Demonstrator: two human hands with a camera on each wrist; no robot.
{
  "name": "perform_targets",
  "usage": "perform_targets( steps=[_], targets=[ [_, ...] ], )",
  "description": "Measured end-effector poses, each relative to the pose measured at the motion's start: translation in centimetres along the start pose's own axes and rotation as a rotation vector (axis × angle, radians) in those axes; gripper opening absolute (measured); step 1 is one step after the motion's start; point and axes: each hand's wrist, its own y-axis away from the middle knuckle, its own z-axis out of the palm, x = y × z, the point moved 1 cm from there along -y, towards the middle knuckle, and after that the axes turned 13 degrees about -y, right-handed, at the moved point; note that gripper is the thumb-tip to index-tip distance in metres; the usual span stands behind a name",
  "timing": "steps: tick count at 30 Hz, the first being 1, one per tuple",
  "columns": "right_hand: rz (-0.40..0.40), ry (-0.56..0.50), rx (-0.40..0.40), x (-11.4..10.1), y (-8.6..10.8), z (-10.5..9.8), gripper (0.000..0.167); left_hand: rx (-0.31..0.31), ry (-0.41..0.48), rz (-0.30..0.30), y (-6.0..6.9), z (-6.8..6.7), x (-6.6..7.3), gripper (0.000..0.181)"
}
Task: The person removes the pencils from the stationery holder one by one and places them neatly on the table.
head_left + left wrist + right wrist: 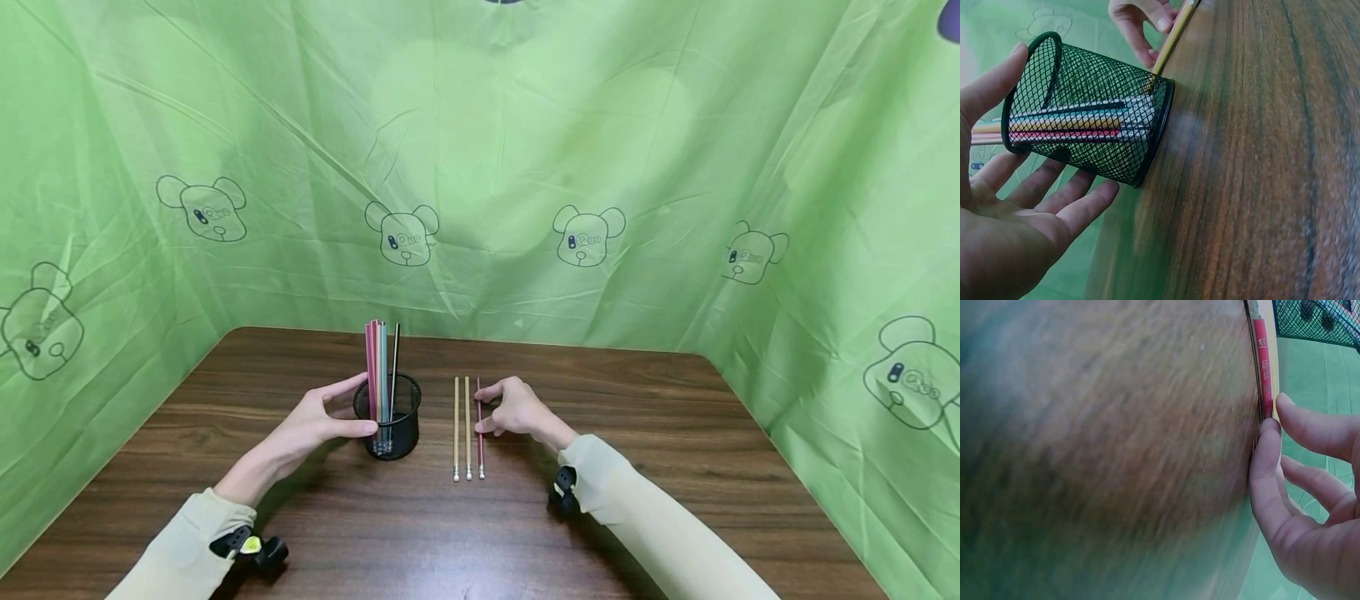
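Steadying the cup [405, 435] upright on the worktop [487, 542] with the left hand [311, 421], spanning its left side with a wide-set thumb and fingers. Containing, within that cup, a bundle of coloured pencils [377, 358] and, just beside it, a leaning dark pencil [395, 358]. Pinching the red pencil [481, 454] narrowly between thumb and finger of the right hand [517, 410], at the right end of a row, parallel to two yellow pencils [457, 429] and to the right of the cup. Apparently handling pencils singly, at the stage of either picking up or setting down the red one; leaving the direction of transfer impossible to tell. Calling, by that judgement, for a secure pinch and straight lift if picking up, or for a gentle parallel release if setting down, in either case without nudging the adjacent yellow one. Displaying, in the right wrist view, a pale "HB" [1262, 344] on the red barrel, alongside further characters too blurred to read. Bearing, on the green drape [487, 125], outlined animal heads [587, 237] with lettering too small to make out.
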Motion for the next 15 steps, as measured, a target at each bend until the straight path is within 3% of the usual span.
perform_targets(
  steps=[15],
  targets=[
    [-0.015, -0.036, -0.002, -0.4, 0.48, -0.63, 0.055, -0.001, 0.013, 0.019, 0.01, 0.09, 0.12, 0.088]
  ],
)
